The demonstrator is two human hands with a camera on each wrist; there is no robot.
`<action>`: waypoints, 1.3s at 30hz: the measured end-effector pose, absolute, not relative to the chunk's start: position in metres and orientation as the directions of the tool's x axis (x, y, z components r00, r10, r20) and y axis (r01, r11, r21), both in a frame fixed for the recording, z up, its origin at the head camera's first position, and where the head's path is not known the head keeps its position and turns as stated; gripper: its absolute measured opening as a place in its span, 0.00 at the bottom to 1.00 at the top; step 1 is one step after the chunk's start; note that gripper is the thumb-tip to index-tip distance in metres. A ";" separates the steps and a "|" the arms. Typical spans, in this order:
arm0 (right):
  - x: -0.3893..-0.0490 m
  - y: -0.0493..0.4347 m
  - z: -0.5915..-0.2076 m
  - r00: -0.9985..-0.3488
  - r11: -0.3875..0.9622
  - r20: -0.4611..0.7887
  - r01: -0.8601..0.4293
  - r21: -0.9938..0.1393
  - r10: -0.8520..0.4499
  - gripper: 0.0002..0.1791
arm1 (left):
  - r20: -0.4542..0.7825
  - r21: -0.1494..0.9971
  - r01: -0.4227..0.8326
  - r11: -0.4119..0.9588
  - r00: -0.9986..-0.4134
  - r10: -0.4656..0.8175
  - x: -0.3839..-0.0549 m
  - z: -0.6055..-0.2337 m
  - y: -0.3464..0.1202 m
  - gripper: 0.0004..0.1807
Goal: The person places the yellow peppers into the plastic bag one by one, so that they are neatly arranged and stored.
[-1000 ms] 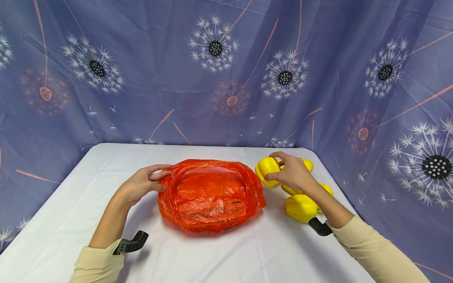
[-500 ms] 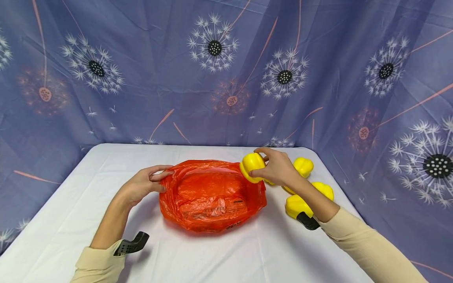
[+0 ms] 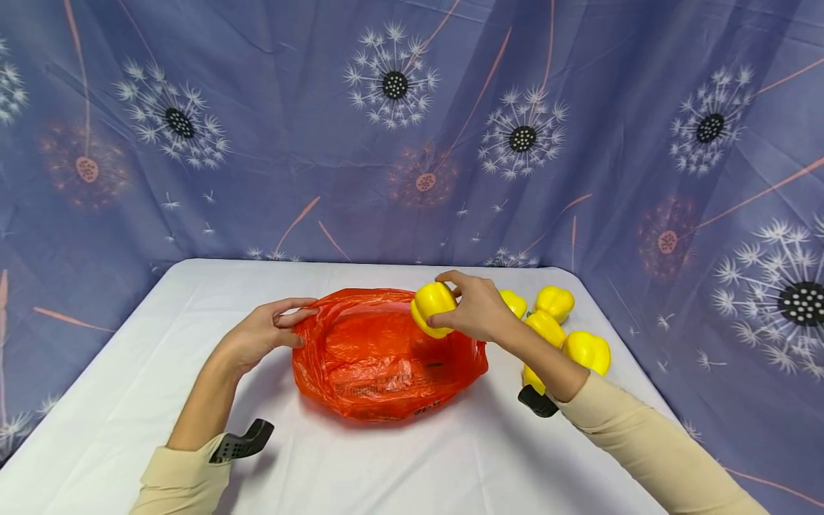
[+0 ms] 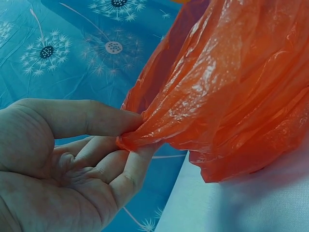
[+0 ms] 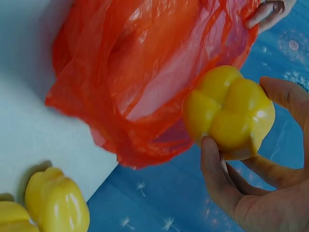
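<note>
A red plastic bag [image 3: 386,357] lies mouth open at the middle of the white table. Its left edge is pinched between thumb and fingers of my left hand [image 3: 260,332]; the left wrist view shows the bunched film [image 4: 140,137] at the fingertips. My right hand [image 3: 476,304] grips a yellow bell pepper [image 3: 433,309] over the bag's right rim. In the right wrist view the pepper's lobed end [image 5: 227,111] faces the camera, with thumb and fingers around its sides. No contents show inside the bag in the head view.
Several more yellow bell peppers [image 3: 587,350] sit at the table's right side, partly hidden behind my right forearm. A purple curtain [image 3: 290,143] with dandelion prints rises behind the white table [image 3: 386,472] and along its sides.
My right hand has carried the yellow bell pepper leftward, from beside the other peppers to over the bag's right rim. The left hand keeps its hold on the bag's edge.
</note>
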State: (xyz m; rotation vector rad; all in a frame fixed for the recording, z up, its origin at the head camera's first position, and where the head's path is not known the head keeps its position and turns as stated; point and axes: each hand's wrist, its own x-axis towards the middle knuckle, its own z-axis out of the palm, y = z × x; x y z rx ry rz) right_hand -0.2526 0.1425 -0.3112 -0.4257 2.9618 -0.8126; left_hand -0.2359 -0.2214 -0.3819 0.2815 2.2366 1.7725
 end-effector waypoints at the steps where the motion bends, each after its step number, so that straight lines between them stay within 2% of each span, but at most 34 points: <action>1: -0.252 0.140 -0.312 -0.960 0.825 0.034 -0.258 -0.503 -0.279 0.40 | -0.092 0.972 -0.017 0.233 -0.944 0.317 -0.236 -0.382 -0.221 0.42; 11: -0.249 0.118 -0.326 -0.939 0.805 0.056 -0.321 -0.499 -0.340 0.38 | -0.092 0.977 -0.020 0.213 -0.940 0.330 -0.236 -0.381 -0.218 0.42; 28: -0.251 0.085 -0.345 -0.922 0.794 0.033 -0.351 -0.497 -0.387 0.39 | -0.090 0.978 -0.021 0.209 -0.940 0.329 -0.237 -0.381 -0.218 0.42; 39: -0.257 0.058 -0.357 -0.911 0.794 -0.042 -0.334 -0.508 -0.410 0.39 | -0.094 0.974 -0.020 0.226 -0.943 0.320 -0.236 -0.382 -0.219 0.41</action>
